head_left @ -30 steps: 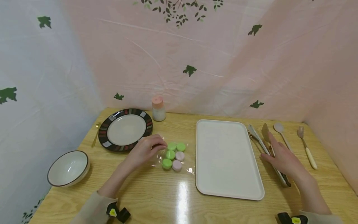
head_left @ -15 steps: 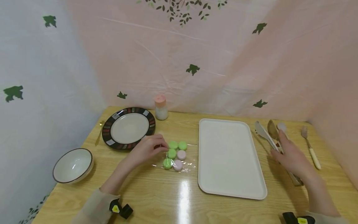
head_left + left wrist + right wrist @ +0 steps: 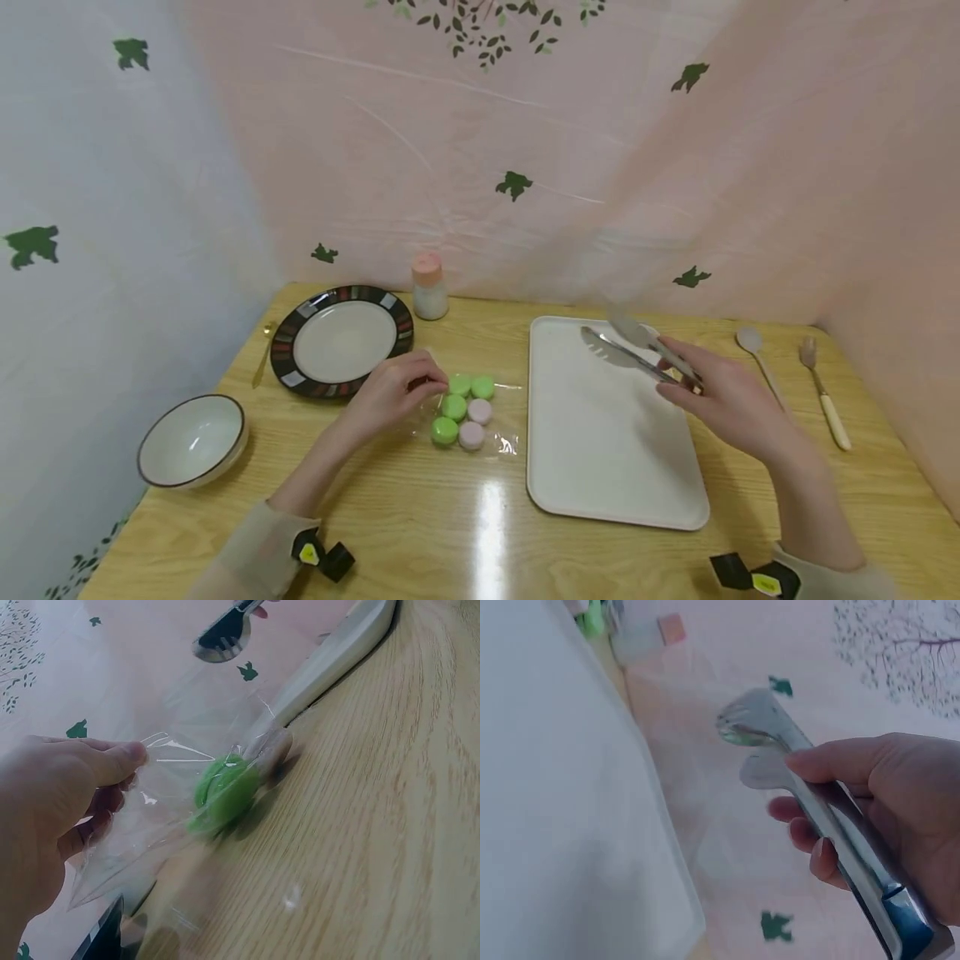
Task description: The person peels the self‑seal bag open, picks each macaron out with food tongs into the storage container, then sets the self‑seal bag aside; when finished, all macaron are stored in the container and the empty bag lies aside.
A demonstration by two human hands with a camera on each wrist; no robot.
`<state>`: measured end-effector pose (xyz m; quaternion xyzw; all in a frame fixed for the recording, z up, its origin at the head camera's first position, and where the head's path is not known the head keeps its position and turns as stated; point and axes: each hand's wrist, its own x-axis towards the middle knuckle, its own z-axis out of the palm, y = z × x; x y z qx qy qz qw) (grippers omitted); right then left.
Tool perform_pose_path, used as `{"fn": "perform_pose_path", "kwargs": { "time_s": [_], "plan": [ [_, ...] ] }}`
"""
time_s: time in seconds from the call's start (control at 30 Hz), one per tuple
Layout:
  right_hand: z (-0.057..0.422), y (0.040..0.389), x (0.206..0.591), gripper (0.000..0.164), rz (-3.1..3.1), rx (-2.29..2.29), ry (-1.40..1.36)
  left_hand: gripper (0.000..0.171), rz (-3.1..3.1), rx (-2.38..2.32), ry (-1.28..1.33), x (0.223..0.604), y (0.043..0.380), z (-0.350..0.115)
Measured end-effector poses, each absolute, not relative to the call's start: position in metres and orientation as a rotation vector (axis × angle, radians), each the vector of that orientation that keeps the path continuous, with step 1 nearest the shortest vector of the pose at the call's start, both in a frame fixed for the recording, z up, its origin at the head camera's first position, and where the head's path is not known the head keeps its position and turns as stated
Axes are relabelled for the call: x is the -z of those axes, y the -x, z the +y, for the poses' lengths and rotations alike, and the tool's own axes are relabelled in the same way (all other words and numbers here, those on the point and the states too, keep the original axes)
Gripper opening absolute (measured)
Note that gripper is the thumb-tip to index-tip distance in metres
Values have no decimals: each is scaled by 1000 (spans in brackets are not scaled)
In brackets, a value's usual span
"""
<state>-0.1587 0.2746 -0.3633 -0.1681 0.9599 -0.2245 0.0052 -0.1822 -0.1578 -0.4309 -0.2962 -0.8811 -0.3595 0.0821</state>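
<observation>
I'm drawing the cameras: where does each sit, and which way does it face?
Head: on the person's head, facing forward and down over the table; left hand, right hand and sleeves show.
Left wrist: on that wrist, facing the clear bag and green rounds; left hand and right fingers show.
Right wrist: on that wrist, facing the tongs and white tray; right hand shows.
Both wrist views share the tongs.
</observation>
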Motion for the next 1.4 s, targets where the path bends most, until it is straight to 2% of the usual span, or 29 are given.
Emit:
{"fn": "perform_pose_path", "kwargs": {
  "time_s": [0.27, 0.4, 0.5, 1.4],
  "plan": [
    [230, 164, 354, 54, 2869, 602, 655, 5, -2583, 1102, 910, 433, 188, -157],
    [218, 166, 353, 42, 2856, 541, 715, 3, -2557, 1098, 915, 433, 190, -156],
    [211, 167, 353, 39, 2832, 510, 743, 3, -2547, 1088, 911, 433, 190, -156],
    [184, 164, 369, 31, 2824, 435, 844, 4, -2455, 1092, 810, 437, 190, -165]
  ]
}}
